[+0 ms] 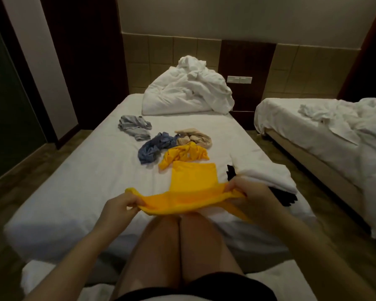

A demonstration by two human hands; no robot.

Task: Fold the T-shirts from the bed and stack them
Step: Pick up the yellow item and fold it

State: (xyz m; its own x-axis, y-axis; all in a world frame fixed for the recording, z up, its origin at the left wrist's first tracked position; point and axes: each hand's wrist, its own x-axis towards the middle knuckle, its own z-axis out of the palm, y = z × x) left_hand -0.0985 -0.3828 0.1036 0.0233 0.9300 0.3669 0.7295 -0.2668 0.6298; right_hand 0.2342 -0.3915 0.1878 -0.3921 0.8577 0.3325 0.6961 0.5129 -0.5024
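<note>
A yellow T-shirt [191, 187] lies lengthwise on the white bed [91, 170], its near end lifted off the sheet. My left hand [119, 206] pinches that end at its left corner, and my right hand [248, 192] pinches its right corner. Behind it lie a crumpled second yellow shirt [182, 156], a blue shirt [154, 148], a beige shirt [193, 137] and a grey shirt [134, 127]. To the right sits a stack with a folded white garment [267, 177] over a black one [284, 197].
A heap of white duvet and pillow [189, 94] fills the head of the bed. A second bed [326, 135] stands to the right across a narrow floor gap. My bare knees [180, 235] are against the bed's near edge.
</note>
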